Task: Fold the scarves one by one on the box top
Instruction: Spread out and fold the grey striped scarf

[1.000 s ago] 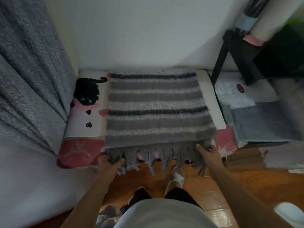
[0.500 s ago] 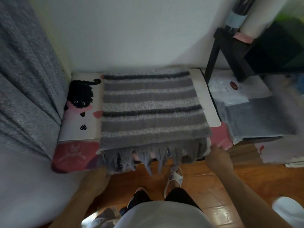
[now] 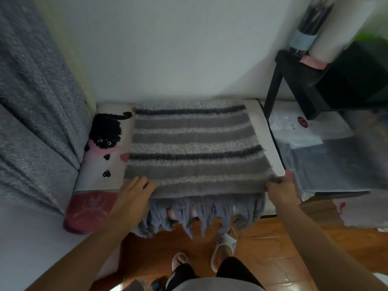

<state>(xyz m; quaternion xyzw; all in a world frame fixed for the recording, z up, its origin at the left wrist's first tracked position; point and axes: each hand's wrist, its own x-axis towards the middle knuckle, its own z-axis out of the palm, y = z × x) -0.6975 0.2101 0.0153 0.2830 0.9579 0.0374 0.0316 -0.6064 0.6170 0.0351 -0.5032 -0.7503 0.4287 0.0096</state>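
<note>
Both hands moved up from the hanging fringe (image 3: 201, 215) a second ago to the near corners of the striped scarf (image 3: 195, 148) on the box top (image 3: 266, 131). Left hand (image 3: 132, 194) now laid on the near left corner, fingers fairly straight over the edge, thumb hidden (whether anything is pinched underneath cannot be told). Right hand (image 3: 281, 192) curled round the near right corner, gripping a tuft of grey cloth. Half a second earlier, neither on the fabric: left below the fringe, right just off the corner.

Meaning for the task, as a judgement: corners taken for the next fold, probably a lift of the near edge away from the hands toward the wall side. Fold itself not yet made; scarf lying flat ahead of both hands, spread across most of the lid, fringe dangling below them over the front.

Box closed, contents unseen. Cat print (image 3: 107, 133) bare beyond the left hand. Grey folded cloth (image 3: 327, 164) past the right hand, on a stack beside the box.
</note>
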